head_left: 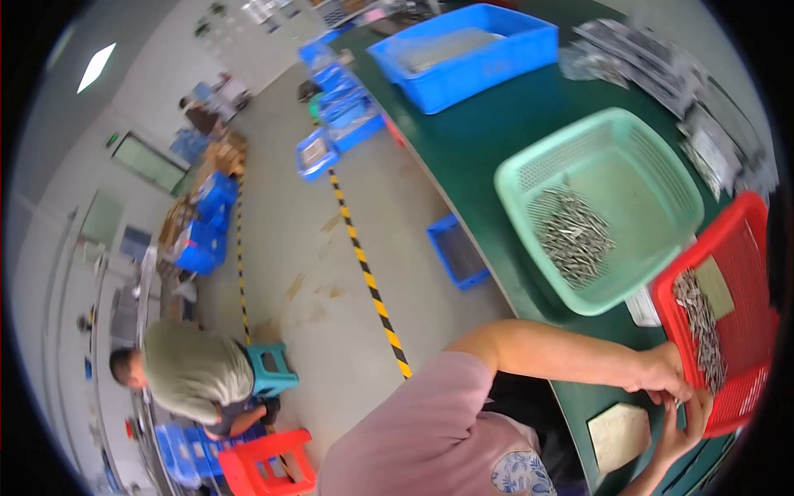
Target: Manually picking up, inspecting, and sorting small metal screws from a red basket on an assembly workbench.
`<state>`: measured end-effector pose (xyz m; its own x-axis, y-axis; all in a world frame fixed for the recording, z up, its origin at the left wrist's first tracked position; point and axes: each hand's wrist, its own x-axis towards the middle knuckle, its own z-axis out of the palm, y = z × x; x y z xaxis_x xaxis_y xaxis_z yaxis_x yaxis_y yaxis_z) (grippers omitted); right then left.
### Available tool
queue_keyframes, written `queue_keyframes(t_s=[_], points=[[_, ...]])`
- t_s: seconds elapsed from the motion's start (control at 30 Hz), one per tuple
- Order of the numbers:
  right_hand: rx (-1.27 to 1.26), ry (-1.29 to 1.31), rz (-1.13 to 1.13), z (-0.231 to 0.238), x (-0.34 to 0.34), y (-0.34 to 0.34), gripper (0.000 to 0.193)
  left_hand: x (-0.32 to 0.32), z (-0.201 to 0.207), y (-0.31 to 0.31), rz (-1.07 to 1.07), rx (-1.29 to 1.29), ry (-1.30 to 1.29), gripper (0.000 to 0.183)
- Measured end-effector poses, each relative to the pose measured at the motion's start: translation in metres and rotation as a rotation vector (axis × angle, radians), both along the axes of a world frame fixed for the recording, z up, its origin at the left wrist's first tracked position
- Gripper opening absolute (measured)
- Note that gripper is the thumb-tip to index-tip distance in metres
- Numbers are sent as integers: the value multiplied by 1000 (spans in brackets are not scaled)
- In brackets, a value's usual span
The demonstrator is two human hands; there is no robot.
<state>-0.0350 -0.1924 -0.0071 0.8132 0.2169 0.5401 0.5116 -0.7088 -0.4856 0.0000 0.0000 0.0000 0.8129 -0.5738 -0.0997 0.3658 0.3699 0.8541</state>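
Observation:
My left hand (662,369) and my right hand (693,419) meet at the near edge of a red plastic basket (751,335). Their fingers are pinched together around a small metal piece, mostly hidden by the fingertips. Inside the red basket lie a heap of slim silver metal pieces (701,331) and a yellowish card (714,287). Beside it stands a light green perforated basket (653,194), with a pile of similar metal pieces (573,237) on its left side. A pale sheet of paper (619,436) rests on the table below my left hand.
A large blue crate (488,76) occupies the far end of the green table (463,145). Plastic bags (711,149) line its right side. On the floor are a blue bin (459,252) and a red stool (269,467). Another person (194,372) sits at the left.

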Motion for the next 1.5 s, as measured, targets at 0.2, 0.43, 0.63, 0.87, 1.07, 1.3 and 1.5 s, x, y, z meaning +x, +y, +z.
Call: queue_keyframes(t_s=[0.2,0.43,0.63,0.87,1.07,1.3,1.5], points=[[-71,-246,-2,29,-6,52,38,-6,0,26,-285,-4,154,35],[-176,-314,-86,31,-12,41,37,1,4,29,-416,126,213,28],[-85,-172,-130,42,-1,30,31,-2,12,28,-206,170,206,26],[-335,-176,-298,21,55,23,11,0,11,28,-128,182,205,26],[-149,-55,-298,29,40,33,13,-1,15,32,-55,186,209,27],[-7,-146,-231,36,-15,56,19,-6,14,31,-105,94,261,26],[-17,-175,-151,36,-18,53,30,-4,11,34,-158,115,275,20]])
